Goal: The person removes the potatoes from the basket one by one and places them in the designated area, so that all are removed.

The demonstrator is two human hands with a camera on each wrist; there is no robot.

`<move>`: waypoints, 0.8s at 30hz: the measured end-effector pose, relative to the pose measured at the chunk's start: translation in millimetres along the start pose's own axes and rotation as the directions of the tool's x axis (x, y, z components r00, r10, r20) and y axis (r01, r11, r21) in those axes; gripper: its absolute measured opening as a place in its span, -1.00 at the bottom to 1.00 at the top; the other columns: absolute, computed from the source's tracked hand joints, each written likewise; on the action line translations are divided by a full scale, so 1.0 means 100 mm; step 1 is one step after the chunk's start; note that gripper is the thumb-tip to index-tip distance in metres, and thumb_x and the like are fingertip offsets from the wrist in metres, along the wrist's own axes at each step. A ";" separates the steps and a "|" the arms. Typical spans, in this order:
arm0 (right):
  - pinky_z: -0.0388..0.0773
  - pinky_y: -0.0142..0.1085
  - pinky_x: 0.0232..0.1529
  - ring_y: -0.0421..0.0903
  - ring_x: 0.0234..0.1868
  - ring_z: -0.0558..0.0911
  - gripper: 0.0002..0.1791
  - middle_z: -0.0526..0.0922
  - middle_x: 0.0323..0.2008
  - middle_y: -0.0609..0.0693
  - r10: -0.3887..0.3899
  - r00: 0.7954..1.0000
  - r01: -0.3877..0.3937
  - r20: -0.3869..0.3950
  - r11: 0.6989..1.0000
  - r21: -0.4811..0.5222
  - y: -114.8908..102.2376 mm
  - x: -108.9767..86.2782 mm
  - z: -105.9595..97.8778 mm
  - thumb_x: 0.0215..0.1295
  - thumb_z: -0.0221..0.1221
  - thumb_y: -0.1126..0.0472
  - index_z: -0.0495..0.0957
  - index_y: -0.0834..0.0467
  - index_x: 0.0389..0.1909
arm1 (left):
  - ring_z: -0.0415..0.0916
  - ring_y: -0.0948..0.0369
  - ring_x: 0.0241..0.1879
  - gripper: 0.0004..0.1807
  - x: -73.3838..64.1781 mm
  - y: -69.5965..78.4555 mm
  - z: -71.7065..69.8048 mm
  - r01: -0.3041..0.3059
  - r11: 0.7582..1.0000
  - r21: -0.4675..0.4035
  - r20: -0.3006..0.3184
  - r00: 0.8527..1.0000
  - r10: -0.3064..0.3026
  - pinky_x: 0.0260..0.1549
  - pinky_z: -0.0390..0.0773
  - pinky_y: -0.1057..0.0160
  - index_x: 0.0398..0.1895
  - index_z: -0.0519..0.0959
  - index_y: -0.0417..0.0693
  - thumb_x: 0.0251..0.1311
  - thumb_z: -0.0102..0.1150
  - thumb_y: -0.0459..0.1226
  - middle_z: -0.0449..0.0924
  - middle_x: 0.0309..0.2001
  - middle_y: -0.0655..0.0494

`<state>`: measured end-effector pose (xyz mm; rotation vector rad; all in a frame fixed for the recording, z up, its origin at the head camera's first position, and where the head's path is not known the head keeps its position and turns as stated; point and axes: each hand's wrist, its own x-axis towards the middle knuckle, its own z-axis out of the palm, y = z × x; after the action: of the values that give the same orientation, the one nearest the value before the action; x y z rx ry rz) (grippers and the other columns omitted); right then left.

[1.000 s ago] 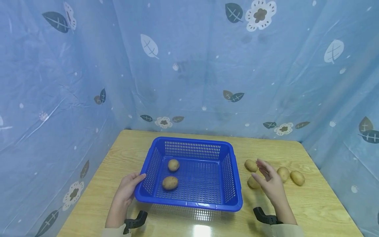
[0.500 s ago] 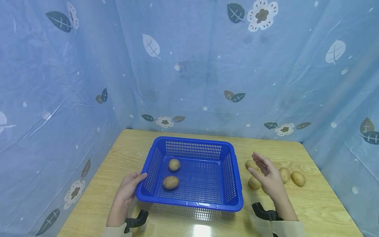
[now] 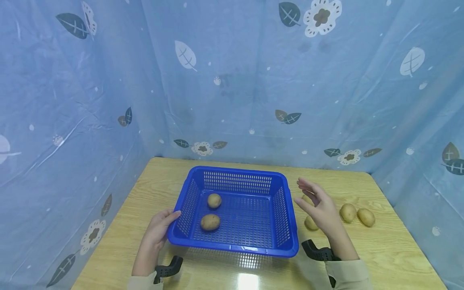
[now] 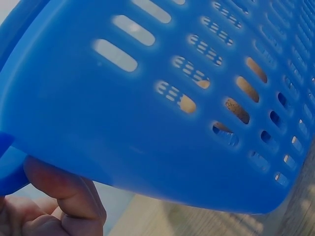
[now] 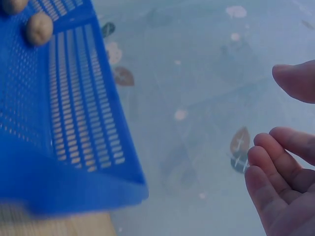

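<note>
My left hand (image 3: 156, 229) grips the left rim of a blue plastic basket (image 3: 232, 249), thumb on top; in the left wrist view its curled fingers (image 4: 64, 191) lie beneath the rim. Inside the basket, towards its left side, are a rounder potato (image 3: 214, 200) and an oval potato (image 3: 210, 222). My right hand (image 3: 322, 207) hovers just right of the basket, apart from it. Its thumb and fingers are spread and bare in the right wrist view. Behind or below that hand, a potato (image 3: 311, 222) and another potato (image 3: 306, 199) are partly covered.
Two more potatoes, one nearer (image 3: 348, 212) and one farther right (image 3: 366, 217), lie on the wooden table (image 3: 384, 249). A blue patterned curtain (image 3: 232, 88) hangs around the table's back and sides. Each wrist wears a black camera mount (image 3: 320, 253).
My right hand has moved left and slightly up, from over the loose potatoes towards the basket's right rim. The left hand keeps its grip on the basket, and the potatoes stay put.
</note>
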<state>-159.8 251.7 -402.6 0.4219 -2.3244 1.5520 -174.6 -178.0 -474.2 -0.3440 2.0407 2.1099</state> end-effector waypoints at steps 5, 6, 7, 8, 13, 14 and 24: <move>0.31 -0.64 0.20 -0.35 0.17 0.42 -0.42 0.40 0.14 -0.21 -0.025 0.999 0.024 0.027 0.999 0.047 -0.06 0.07 0.10 0.20 0.18 0.46 0.27 0.40 0.26 | 0.66 0.02 -0.17 -0.54 0.00 0.02 0.02 -0.016 1.000 0.003 0.008 1.000 0.016 -0.17 0.67 0.12 0.09 0.36 -0.47 0.33 0.03 -0.22 0.63 -0.13 -0.21; 0.32 -0.63 0.20 -0.32 0.17 0.42 -0.42 0.41 0.15 -0.16 -0.029 0.999 0.027 0.031 0.998 0.062 -0.07 0.09 0.13 0.20 0.17 0.47 0.27 0.40 0.26 | 0.66 0.02 -0.17 -0.54 0.00 0.02 0.02 -0.017 1.000 0.007 0.008 1.000 0.017 -0.17 0.67 0.12 0.09 0.36 -0.47 0.33 0.03 -0.22 0.63 -0.13 -0.21; 0.32 -0.62 0.20 -0.30 0.17 0.42 -0.42 0.41 0.16 -0.12 -0.031 0.999 0.028 0.037 0.997 0.077 -0.08 0.10 0.15 0.20 0.17 0.47 0.27 0.41 0.26 | 0.66 0.02 -0.17 -0.55 0.00 0.02 0.02 -0.017 1.000 0.010 0.008 1.000 0.017 -0.17 0.67 0.12 0.09 0.36 -0.46 0.34 0.03 -0.21 0.63 -0.13 -0.20; 0.33 -0.62 0.20 -0.30 0.17 0.42 -0.42 0.41 0.17 -0.05 -0.029 0.999 0.025 0.042 0.996 0.084 -0.09 0.12 0.18 0.20 0.17 0.47 0.27 0.41 0.26 | 0.66 0.02 -0.17 -0.55 0.00 0.02 0.02 -0.017 1.000 0.011 0.006 1.000 0.017 -0.18 0.67 0.12 0.09 0.36 -0.46 0.34 0.03 -0.21 0.63 -0.13 -0.20; 0.33 -0.61 0.20 -0.15 0.18 0.43 -0.42 0.41 0.18 0.28 -0.026 0.997 0.020 0.077 0.997 0.075 -0.16 0.23 0.33 0.22 0.20 0.39 0.28 0.38 0.26 | 0.66 0.04 -0.19 -0.55 0.01 0.02 0.02 -0.008 1.000 0.010 -0.006 1.000 0.008 -0.18 0.68 0.13 0.09 0.36 -0.45 0.34 0.02 -0.21 0.64 -0.16 -0.15; 0.32 -0.62 0.20 -0.10 0.18 0.43 -0.41 0.41 0.17 0.29 -0.026 0.996 0.020 0.085 0.997 0.072 -0.16 0.26 0.37 0.22 0.20 0.39 0.27 0.38 0.26 | 0.66 0.04 -0.19 -0.55 0.01 0.02 0.02 -0.007 1.000 0.011 -0.007 1.000 0.008 -0.18 0.68 0.13 0.09 0.36 -0.45 0.34 0.02 -0.20 0.64 -0.16 -0.15; 0.38 -0.43 0.26 0.23 0.19 0.41 -0.41 0.45 0.14 0.32 -0.002 0.992 -0.014 0.123 0.992 0.125 -0.21 0.40 0.65 0.18 0.23 0.39 0.30 0.40 0.23 | 0.66 0.03 -0.18 -0.54 0.01 0.00 0.00 -0.012 1.000 0.021 0.003 1.000 0.012 -0.17 0.67 0.13 0.08 0.36 -0.48 0.34 0.02 -0.21 0.64 -0.15 -0.19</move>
<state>-193.7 180.8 -392.7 0.5558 -2.3263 1.7272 -175.3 -178.0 -474.6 -0.3271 2.0665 2.0932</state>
